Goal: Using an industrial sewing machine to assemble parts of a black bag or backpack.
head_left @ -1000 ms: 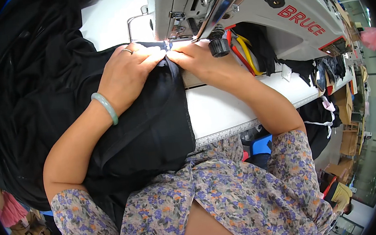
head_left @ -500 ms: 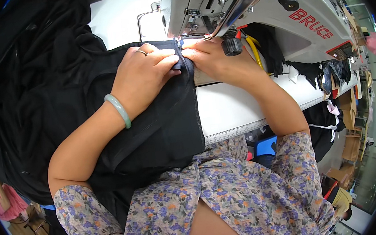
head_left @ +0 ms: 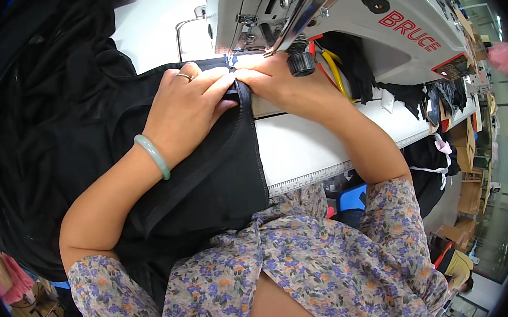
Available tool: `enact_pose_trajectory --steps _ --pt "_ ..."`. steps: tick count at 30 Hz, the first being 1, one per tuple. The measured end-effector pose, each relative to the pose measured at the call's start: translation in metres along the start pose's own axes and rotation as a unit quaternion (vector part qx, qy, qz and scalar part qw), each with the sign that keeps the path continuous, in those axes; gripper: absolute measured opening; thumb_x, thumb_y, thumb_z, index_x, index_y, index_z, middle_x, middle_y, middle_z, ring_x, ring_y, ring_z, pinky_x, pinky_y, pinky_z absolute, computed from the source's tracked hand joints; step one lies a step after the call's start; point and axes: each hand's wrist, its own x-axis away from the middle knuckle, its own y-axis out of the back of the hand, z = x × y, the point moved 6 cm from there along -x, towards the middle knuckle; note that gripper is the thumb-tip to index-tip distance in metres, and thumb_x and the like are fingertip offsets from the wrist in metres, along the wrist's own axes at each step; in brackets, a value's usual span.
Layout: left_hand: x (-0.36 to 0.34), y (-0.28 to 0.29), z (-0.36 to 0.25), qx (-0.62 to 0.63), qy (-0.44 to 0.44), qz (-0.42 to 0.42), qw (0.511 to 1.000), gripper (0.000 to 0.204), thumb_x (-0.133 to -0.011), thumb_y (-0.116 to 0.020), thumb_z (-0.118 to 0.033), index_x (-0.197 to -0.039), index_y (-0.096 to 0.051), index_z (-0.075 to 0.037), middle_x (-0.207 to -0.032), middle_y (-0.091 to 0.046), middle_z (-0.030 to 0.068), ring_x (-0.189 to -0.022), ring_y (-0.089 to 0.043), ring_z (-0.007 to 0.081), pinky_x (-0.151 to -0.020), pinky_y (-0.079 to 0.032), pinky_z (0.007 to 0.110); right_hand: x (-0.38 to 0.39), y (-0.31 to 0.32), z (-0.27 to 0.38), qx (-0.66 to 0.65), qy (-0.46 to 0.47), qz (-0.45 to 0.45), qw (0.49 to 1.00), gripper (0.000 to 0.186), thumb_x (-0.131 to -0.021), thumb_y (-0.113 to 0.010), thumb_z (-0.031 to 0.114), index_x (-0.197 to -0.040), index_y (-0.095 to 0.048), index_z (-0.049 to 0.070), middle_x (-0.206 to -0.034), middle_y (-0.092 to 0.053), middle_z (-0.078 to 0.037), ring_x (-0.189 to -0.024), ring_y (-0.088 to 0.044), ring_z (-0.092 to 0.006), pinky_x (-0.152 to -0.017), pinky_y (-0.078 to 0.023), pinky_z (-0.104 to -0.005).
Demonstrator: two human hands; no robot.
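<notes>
Black fabric [head_left: 98, 130] covers the left of the white sewing table [head_left: 295, 142], with a seam edge running up to the presser foot [head_left: 231, 57] of a white industrial sewing machine [head_left: 408, 40]. My left hand [head_left: 187, 104], with a ring and a jade-green bangle, grips the fabric just left of the foot, thumb partly under a fold. My right hand [head_left: 277, 83] pinches the seam's top end right beside it, close under the needle area; its fingertips meet the left hand's. A black knob [head_left: 300, 62] partly hides the right hand. The needle itself is too small to make out.
Red-and-yellow handled tools [head_left: 334, 71] lie behind my right arm. Black scraps [head_left: 410, 97] sit on the table's right. A ruler strip [head_left: 305, 178] edges the front. A co-worker in pink [head_left: 11, 276] is at left, another in yellow [head_left: 460, 267] at lower right; cardboard boxes [head_left: 457, 233] stand nearby.
Compared with half a second ago, both hands sit slightly left in the view, as do table and machine. Their fingertips have come closer together at the seam; the left thumb remains lower than a second ago.
</notes>
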Motion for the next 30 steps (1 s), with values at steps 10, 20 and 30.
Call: enact_pose_trajectory --steps 10,20,30 --pt "0.001 -0.005 0.005 0.007 0.002 0.002 1.000 0.033 -0.084 -0.066 -0.022 -0.113 -0.062 -0.007 -0.103 -0.064 0.0012 -0.093 -0.054 0.0225 -0.085 -0.041 0.035 -0.007 -0.009 -0.002 0.071 0.057 -0.030 0.995 0.037 -0.080 -0.061 0.006 -0.116 -0.053 0.010 -0.116 -0.059 -0.006 -0.107 -0.056 -0.0246 -0.089 -0.043 -0.0326" --pt "-0.001 -0.001 0.002 0.031 -0.017 -0.021 0.999 0.031 -0.082 -0.067 -0.017 -0.110 -0.062 -0.006 -0.109 -0.058 0.0080 -0.101 -0.054 0.0249 -0.088 -0.045 0.038 -0.001 0.005 0.005 0.071 0.044 -0.076 0.994 0.027 -0.078 -0.065 0.008 -0.103 -0.058 0.010 -0.102 -0.061 -0.004 -0.097 -0.060 -0.0202 -0.080 -0.048 -0.0303" --pt "0.000 -0.002 0.005 0.067 -0.006 -0.010 0.998 0.026 -0.082 -0.063 -0.010 -0.108 -0.064 -0.007 -0.109 -0.063 0.0033 -0.098 -0.058 0.0250 -0.085 -0.050 0.034 -0.009 0.009 0.008 -0.009 0.039 -0.074 0.996 0.018 -0.077 -0.061 0.003 -0.094 -0.058 0.008 -0.093 -0.062 -0.006 -0.081 -0.063 -0.0257 -0.068 -0.049 -0.0344"
